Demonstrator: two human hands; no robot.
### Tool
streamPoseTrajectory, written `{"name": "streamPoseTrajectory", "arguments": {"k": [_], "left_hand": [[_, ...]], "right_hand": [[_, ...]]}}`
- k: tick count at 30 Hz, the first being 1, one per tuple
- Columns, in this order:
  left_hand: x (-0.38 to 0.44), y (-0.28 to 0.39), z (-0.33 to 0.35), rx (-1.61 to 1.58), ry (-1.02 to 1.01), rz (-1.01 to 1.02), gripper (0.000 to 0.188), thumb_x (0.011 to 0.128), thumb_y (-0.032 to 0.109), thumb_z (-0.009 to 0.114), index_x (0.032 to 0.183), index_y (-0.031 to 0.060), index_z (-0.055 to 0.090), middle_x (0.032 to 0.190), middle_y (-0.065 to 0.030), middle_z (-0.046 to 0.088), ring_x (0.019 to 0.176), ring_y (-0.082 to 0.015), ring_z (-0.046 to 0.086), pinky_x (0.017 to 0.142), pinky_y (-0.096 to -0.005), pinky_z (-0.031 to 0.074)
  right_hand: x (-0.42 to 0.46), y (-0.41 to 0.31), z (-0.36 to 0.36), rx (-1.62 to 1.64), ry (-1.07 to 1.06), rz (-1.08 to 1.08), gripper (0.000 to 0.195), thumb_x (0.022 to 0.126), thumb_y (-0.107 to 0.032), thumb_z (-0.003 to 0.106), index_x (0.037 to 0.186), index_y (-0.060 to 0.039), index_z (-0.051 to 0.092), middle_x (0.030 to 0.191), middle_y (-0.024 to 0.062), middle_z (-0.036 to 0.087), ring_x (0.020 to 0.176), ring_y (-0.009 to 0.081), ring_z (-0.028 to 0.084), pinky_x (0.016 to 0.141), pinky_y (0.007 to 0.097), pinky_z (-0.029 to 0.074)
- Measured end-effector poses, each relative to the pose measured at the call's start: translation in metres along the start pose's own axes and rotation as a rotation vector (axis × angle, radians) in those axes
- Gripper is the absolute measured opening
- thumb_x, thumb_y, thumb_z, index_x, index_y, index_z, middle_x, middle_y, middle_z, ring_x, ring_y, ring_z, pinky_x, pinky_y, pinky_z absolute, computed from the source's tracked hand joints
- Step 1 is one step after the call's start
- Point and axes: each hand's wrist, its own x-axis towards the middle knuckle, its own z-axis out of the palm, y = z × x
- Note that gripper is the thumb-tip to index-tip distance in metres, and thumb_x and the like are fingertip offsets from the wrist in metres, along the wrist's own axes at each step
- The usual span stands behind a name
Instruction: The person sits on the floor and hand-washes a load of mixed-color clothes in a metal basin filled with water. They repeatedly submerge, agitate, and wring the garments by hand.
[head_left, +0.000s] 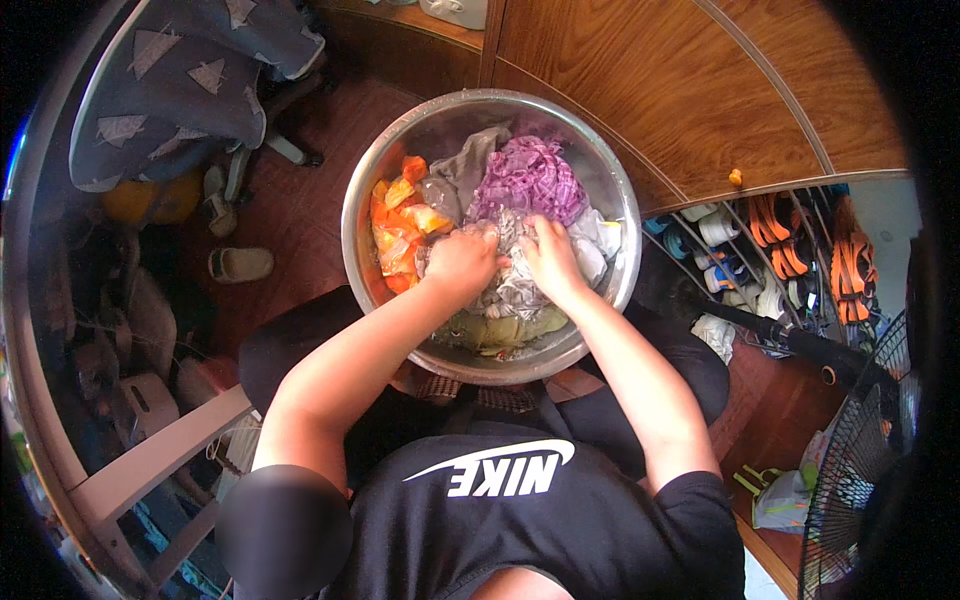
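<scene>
A large round metal basin (352, 225) holds wet clothes in water, between the person's knees. Both hands are in it, on a light grey, crumpled patterned cloth (517, 289). My left hand (465, 259) has its fingers curled into the cloth, fingertips partly hidden. My right hand (551, 259) grips the same cloth from the other side. Beyond the hands lies a purple checked cloth (529, 180), with a dark grey cloth (476, 161) beside it. Orange and yellow fabric (397, 232) rests along the left wall, white cloth (592, 240) at the right, and olive cloth (502, 330) at the near side.
A wooden cabinet (645, 82) stands beyond the basin, and a shoe rack (772, 255) with shoes is at the right. A black fan (847, 465) stands lower right. A cloth-covered chair (180, 90) is upper left, with a slipper (241, 265) on the floor.
</scene>
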Motion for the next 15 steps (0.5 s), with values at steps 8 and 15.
{"name": "streamPoseTrajectory", "arguments": {"k": [8,15], "left_hand": [[0.032,-0.011,0.018,-0.015,0.043,-0.01,0.039,0.083,0.015,0.042,0.118,-0.0015,0.047,0.09,-0.0162,0.065,0.087,-0.0302,0.064,0.072,-0.0404,0.05],[0.036,-0.028,0.032,-0.152,0.051,-0.048,0.043,0.084,0.029,0.052,0.113,-0.0023,0.048,0.092,-0.0209,0.063,0.089,-0.0349,0.062,0.075,-0.0434,0.049]], "right_hand": [[0.044,0.019,0.027,0.047,0.174,0.247,0.027,0.077,-0.008,0.051,0.101,0.0021,0.052,0.093,0.0271,0.054,0.091,0.0425,0.052,0.08,0.0481,0.041],[0.038,-0.003,0.005,0.009,0.265,0.091,0.016,0.072,-0.017,0.066,0.085,-0.0085,0.061,0.08,0.0142,0.057,0.076,0.0325,0.058,0.07,0.0393,0.046]]}}
